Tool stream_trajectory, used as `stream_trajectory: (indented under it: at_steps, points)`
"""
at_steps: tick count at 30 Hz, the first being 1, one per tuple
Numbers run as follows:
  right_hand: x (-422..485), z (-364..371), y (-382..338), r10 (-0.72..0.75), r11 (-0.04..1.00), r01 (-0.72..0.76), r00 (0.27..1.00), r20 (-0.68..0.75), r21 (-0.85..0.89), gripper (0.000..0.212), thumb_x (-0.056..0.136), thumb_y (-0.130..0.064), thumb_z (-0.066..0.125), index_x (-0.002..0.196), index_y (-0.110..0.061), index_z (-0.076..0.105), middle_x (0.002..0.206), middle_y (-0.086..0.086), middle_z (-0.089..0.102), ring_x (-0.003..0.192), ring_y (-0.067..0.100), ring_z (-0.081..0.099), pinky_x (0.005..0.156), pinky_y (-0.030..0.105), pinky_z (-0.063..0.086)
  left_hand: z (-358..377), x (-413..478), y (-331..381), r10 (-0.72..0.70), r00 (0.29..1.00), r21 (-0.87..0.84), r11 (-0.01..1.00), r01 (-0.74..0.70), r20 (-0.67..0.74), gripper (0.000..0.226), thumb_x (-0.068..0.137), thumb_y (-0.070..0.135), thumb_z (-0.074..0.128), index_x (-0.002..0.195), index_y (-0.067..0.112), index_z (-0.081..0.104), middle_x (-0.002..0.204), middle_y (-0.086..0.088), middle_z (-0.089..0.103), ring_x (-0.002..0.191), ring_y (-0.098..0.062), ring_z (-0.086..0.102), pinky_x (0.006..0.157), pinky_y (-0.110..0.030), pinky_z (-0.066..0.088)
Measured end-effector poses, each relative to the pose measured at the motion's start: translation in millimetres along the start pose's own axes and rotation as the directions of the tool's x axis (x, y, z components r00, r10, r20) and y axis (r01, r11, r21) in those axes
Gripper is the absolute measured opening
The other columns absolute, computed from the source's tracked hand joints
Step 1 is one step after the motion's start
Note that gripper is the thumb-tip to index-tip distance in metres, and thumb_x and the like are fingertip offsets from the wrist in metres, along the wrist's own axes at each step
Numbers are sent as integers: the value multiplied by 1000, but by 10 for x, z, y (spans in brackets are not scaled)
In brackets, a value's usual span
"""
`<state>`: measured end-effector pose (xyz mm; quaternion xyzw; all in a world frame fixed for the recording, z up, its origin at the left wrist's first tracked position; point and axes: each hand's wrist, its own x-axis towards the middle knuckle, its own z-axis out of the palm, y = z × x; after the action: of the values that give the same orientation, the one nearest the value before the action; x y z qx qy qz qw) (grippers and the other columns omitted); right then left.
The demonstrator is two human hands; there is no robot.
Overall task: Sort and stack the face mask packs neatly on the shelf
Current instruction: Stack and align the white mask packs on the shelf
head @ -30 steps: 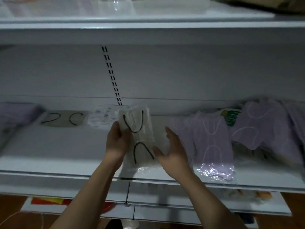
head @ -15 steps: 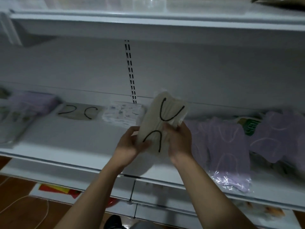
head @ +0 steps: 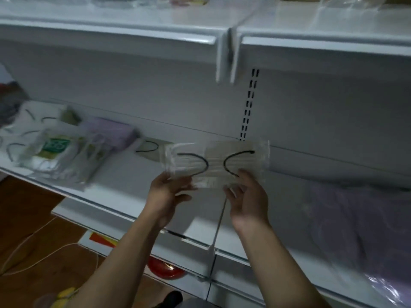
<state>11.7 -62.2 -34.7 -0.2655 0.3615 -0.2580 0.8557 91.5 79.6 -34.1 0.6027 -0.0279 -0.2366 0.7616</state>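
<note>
Holding the beige mask pack (head: 218, 163) level above the shelf (head: 124, 185): your left hand (head: 169, 192) pinches its lower-left edge, right hand (head: 246, 203) grips the lower-right, fingers (head: 232, 193) half-curled (black loops face you). Purple packs (head: 355, 218) lie right of your fingers.

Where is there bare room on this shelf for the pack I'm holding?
Bare shelf runs between the green-label pile on the left and the purple packs on the right, in front of the flat beige pack. Both ends are crowded.

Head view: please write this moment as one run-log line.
left hand: grips beige mask pack | right hand: pinches same pack | pack: sideways, over shelf
</note>
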Motion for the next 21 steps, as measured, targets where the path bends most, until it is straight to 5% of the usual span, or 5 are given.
stream_trajectory:
  at_steps: [4,8,12,16,21]
  points:
    - [0,213,278,-243,899,203,969,-55,-389,21,87,0,63,74,-15,55,60,3,57,53,15,56,50,28,44,-580,253,199,-55,995,-28,998,52,-89,18,86,-5,56,82,12,61,69,-2,69,60,-13,68,48,-19,45]
    - [6,473,688,-216,810,169,976,-17,-561,13,90,-7,61,80,-12,54,43,-5,58,47,20,53,50,32,42,-960,524,245,-166,974,-209,969,132,-154,16,92,4,53,86,14,64,68,-2,68,59,-11,66,52,-20,51]
    - [62,692,1040,-172,845,113,983,-66,-523,13,92,-4,59,82,-10,54,47,-1,59,37,16,55,39,25,45,-1206,726,173,-185,952,-218,967,133,-242,2,90,11,65,92,12,65,71,-4,64,53,-12,61,49,-22,51]
    - [138,891,1322,-27,955,-19,988,-151,-296,12,92,0,60,85,-9,55,76,10,57,42,16,59,43,24,52,-1412,967,229,-224,938,-173,968,183,-264,3,88,7,68,85,7,66,62,-7,62,43,-15,55,42,-21,45]
    - [303,1126,1427,65,994,-82,975,-211,-71,3,92,2,57,92,-1,57,76,15,54,53,20,61,43,24,54,-1457,1302,371,-245,952,-132,966,224,-182,4,88,9,65,85,9,67,64,-3,59,44,-10,53,40,-18,33]
